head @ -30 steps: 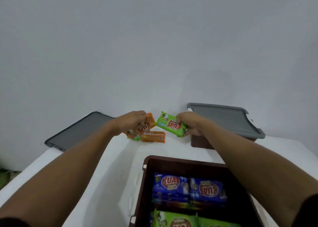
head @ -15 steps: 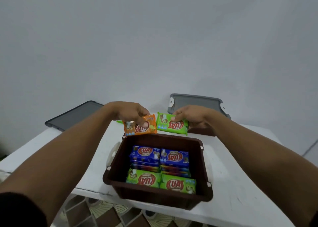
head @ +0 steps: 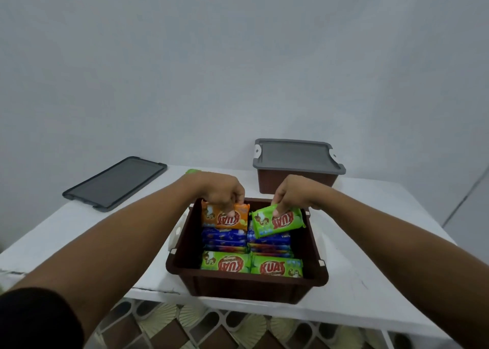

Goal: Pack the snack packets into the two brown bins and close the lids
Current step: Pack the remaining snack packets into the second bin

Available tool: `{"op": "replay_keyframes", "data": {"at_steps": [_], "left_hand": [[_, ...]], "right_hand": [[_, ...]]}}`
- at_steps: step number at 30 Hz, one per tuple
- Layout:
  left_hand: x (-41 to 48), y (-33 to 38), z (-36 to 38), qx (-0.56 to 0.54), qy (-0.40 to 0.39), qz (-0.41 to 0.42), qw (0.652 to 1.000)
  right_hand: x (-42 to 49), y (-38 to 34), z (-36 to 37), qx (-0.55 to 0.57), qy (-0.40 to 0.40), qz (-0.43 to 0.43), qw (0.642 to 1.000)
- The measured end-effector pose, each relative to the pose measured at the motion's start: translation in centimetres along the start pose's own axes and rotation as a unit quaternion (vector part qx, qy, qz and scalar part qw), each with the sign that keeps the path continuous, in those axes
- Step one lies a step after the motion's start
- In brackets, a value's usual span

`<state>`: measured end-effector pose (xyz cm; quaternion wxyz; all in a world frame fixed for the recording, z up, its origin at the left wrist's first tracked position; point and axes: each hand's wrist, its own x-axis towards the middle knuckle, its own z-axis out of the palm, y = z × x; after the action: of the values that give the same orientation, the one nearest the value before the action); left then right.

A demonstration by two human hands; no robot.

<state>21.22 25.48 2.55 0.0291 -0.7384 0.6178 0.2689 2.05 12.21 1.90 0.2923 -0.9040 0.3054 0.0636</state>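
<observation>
An open brown bin [head: 246, 282] stands at the table's near edge, holding blue packets [head: 225, 239] in stacks and two green packets [head: 226, 262] in front. My left hand [head: 222, 194] pinches an orange packet [head: 225, 217] over the bin's far left corner. My right hand [head: 293, 195] grips a green packet [head: 276, 220], tilted, over the far right side. A second brown bin [head: 296, 180] stands behind with its grey lid [head: 296, 154] on. A loose grey lid [head: 116, 182] lies flat at the far left.
A bit of green packet [head: 193, 171] peeks out behind my left wrist on the white table [head: 79, 229]. A plain wall rises close behind. Patterned floor tiles show below the table's front edge.
Both hands have come back from the far side of the table and lowered their packets into the open bin's far end. The view has tilted down.
</observation>
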Motion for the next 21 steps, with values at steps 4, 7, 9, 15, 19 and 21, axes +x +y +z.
{"op": "replay_keyframes", "data": {"at_steps": [4,7,9,15,19,21], "left_hand": [[0.3,0.1,0.4,-0.009,0.012,0.004,1.000],[0.3,0.2,0.9,0.047,0.023,0.008,0.999],[0.2,0.5,1.6,0.132,0.047,0.021,0.990],[-0.3,0.8,2.6,0.235,0.116,0.036,0.964],[-0.4,0.6,3.5,0.264,0.153,0.037,0.952],[-0.4,0.2,3.7,0.248,0.157,0.034,0.955]], "right_hand": [[-0.1,1.1,1.5,0.024,0.031,0.001,0.999],[-0.4,1.3,2.5,-0.024,0.064,-0.029,0.997],[-0.6,1.2,3.4,-0.092,0.089,-0.043,0.991],[-1.2,1.1,4.5,-0.192,0.136,-0.043,0.971],[-1.4,0.7,4.8,-0.295,0.162,-0.102,0.936],[-1.2,0.5,5.1,-0.251,0.117,-0.111,0.955]]}}
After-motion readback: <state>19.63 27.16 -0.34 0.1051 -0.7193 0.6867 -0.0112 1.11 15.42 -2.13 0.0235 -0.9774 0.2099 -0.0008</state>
